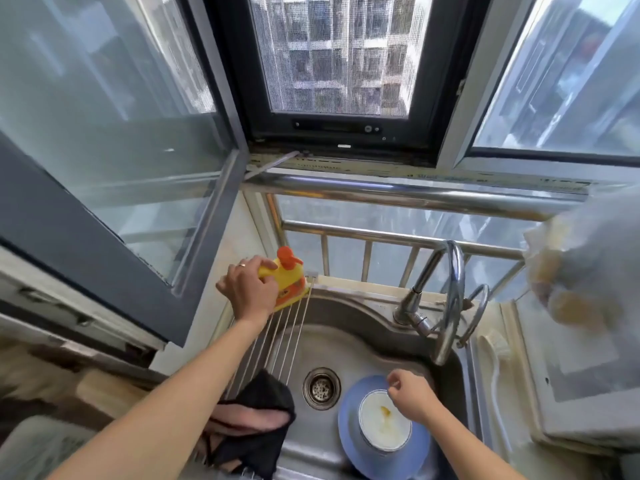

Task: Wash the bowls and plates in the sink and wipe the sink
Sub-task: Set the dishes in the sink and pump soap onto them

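A steel sink (pixel 349 327) lies below me. In it a blue plate (pixel 349 431) carries a white bowl (pixel 381 427) with yellow residue inside. My right hand (pixel 410 394) hovers over the bowl's far rim, fingers curled and pinched together; whether it holds anything is unclear. At the sink's far left corner stands a yellow dish soap bottle (pixel 291 278) with an orange cap, and my left hand (pixel 249 289) grips its handle. A black and pink cloth (pixel 256 417) lies over the wire rack (pixel 277 337) along the sink's left side.
A chrome faucet (pixel 446 306) arches over the sink's right side. The drain (pixel 321 388) sits mid-basin. A white brush (pixel 495 348) lies on the right counter by a tray. A plastic bag (pixel 581 271) hangs at the right. A railing and windows stand behind.
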Motion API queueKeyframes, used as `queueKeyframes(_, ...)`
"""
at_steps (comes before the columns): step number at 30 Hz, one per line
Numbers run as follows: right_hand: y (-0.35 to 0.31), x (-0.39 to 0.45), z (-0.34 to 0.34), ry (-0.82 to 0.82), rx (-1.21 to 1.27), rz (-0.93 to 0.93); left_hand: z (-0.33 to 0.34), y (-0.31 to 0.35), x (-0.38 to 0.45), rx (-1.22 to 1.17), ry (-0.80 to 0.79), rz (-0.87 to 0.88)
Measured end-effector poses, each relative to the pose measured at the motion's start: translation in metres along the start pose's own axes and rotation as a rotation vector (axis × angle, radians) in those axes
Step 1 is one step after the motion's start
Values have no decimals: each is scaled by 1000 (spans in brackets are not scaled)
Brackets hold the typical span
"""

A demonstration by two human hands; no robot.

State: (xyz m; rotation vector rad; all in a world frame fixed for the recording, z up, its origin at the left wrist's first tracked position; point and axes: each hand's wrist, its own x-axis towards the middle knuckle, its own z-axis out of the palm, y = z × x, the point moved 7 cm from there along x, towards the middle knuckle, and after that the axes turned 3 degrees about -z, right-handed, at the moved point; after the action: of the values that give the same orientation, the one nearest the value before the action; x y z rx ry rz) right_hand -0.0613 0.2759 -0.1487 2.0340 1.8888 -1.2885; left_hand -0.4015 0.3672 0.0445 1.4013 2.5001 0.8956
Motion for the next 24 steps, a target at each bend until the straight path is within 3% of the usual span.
queueKeyframes(7, 3, -2, 9, -11, -38, 32, 8, -3, 19, 125, 1, 143)
queueKeyframes(13, 3, -9, 5, 22, -14, 75, 13, -1, 25, 83, 25, 189)
queueKeyframes(17, 16, -26, -22, 245, -56, 125, 10, 13, 9, 13, 110, 211)
queueKeyframes(20, 36, -43, -53, 474, -90, 169, 20, 31, -28, 2, 119, 365)
queueKeyframes(22, 55, -52, -73, 638, -121, 209, 44, 41, -60, -23, -3, 523)
queueKeyframes(24, 77, -55, -84, 726, -178, 260, 77, 43, -96, -69, -239, 646)
